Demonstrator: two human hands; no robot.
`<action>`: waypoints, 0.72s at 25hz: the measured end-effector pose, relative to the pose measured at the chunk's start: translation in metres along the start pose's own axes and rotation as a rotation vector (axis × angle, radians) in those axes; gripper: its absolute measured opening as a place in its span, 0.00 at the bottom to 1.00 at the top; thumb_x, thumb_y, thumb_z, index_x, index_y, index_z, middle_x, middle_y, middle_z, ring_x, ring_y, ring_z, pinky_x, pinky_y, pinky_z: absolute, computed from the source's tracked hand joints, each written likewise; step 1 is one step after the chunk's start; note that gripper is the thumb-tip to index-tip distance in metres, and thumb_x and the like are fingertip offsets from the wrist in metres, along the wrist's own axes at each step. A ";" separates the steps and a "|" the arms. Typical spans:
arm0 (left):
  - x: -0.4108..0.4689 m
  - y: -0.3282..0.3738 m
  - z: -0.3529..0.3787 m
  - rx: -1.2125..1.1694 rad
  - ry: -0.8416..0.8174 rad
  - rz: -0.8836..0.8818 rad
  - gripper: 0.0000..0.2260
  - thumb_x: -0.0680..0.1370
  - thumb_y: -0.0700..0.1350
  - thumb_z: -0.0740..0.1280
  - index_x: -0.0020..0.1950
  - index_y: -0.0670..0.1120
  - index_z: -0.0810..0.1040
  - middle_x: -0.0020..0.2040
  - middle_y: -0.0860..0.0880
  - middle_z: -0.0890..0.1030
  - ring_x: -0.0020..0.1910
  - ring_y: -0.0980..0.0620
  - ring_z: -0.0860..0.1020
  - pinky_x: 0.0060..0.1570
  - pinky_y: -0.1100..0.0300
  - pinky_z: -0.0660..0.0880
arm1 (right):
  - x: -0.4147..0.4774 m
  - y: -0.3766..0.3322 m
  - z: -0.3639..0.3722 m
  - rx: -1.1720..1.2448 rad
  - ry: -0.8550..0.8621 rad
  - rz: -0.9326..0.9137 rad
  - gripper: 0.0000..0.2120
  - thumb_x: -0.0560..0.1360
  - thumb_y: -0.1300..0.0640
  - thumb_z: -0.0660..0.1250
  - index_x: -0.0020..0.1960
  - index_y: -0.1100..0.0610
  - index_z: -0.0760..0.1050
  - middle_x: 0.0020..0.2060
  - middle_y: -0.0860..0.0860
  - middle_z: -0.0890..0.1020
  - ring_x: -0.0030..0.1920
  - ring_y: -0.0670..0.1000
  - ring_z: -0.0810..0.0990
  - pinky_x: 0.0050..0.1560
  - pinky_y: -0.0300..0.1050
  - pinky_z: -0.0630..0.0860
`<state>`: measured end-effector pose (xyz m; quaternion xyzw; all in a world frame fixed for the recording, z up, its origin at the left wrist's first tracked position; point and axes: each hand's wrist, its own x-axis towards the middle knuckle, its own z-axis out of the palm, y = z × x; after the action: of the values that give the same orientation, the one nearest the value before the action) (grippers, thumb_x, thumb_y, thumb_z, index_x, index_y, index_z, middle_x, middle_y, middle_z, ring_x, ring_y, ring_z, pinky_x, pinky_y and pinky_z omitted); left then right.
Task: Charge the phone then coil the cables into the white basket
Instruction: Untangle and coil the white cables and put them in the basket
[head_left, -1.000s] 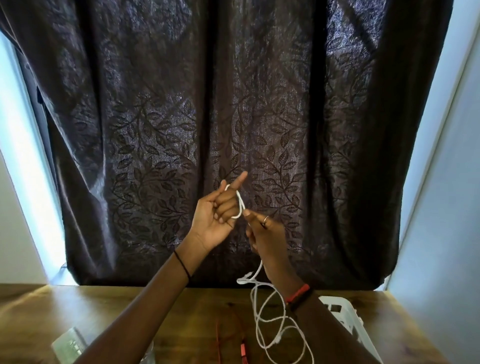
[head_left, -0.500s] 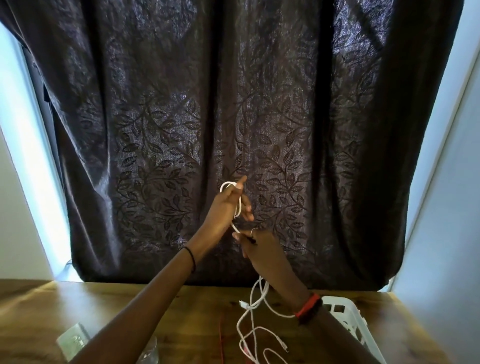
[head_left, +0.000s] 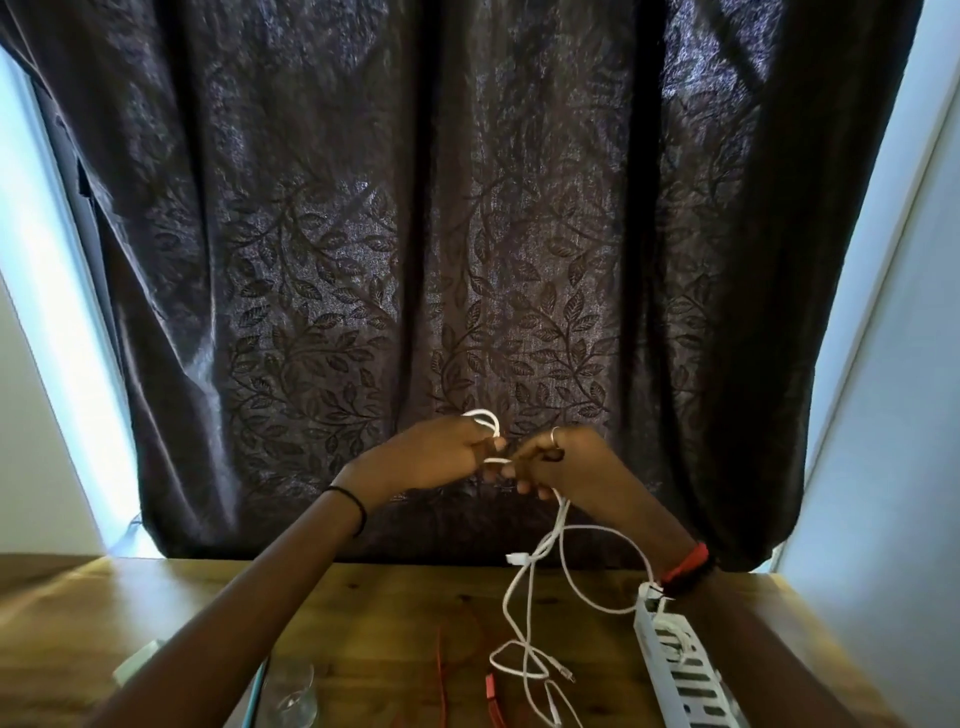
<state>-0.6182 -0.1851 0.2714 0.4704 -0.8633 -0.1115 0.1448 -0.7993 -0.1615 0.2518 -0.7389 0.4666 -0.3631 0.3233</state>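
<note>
The left hand (head_left: 441, 457), raised mid-frame in front of the curtain (head_left: 467, 260), has its fingers curled with a small loop of the white cable (head_left: 561, 512) wound over them, the loop's top showing just above the knuckles. The right hand (head_left: 576, 462), touching it on the right, also holds the cable: its thumb and forefinger pinch the strand where it leaves the loop, and a ring (head_left: 555, 434) shows on one finger. Both forearms rise from the bottom edge and converge at the centre, backs of the hands to the camera. From under the right hand the rest of the cable hangs almost straight down, then spreads into loose, tangled turns on the wooden table (head_left: 363, 613), one connector dangling just above the tabletop. The uncoiled length therefore lies below the hands, its long axis roughly vertical in the frame. Winding looks barely started, judging by how much slack is left. The white basket (head_left: 649, 629) sits at the lower right, partly under the right forearm and so nearer that hand, with the slack just left of it. A red cable (head_left: 440, 675) lies on the table further left, and a glass (head_left: 296, 696) at the bottom edge. I cannot make out the phone.
</note>
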 end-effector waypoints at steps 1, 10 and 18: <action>-0.001 -0.003 0.000 -0.210 -0.112 0.008 0.18 0.82 0.51 0.54 0.46 0.42 0.79 0.36 0.48 0.77 0.32 0.56 0.74 0.37 0.60 0.70 | 0.000 0.001 -0.004 0.024 -0.018 -0.013 0.02 0.71 0.59 0.72 0.41 0.58 0.81 0.27 0.48 0.82 0.27 0.46 0.76 0.30 0.36 0.71; -0.011 -0.039 0.008 -1.142 -0.047 -0.115 0.11 0.80 0.48 0.56 0.42 0.43 0.70 0.24 0.55 0.61 0.19 0.60 0.57 0.21 0.67 0.57 | -0.013 0.034 -0.008 0.361 0.000 -0.053 0.10 0.75 0.54 0.63 0.44 0.54 0.83 0.31 0.50 0.81 0.31 0.46 0.77 0.37 0.34 0.75; 0.004 -0.056 0.038 -1.509 0.159 -0.342 0.14 0.83 0.44 0.49 0.40 0.45 0.67 0.20 0.54 0.61 0.16 0.60 0.58 0.18 0.68 0.57 | -0.021 0.059 0.018 0.275 0.032 -0.029 0.10 0.77 0.61 0.63 0.47 0.49 0.82 0.28 0.47 0.79 0.28 0.41 0.72 0.31 0.30 0.69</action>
<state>-0.5901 -0.2163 0.2182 0.3779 -0.4564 -0.6556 0.4680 -0.8173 -0.1600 0.1890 -0.6883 0.4068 -0.4399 0.4089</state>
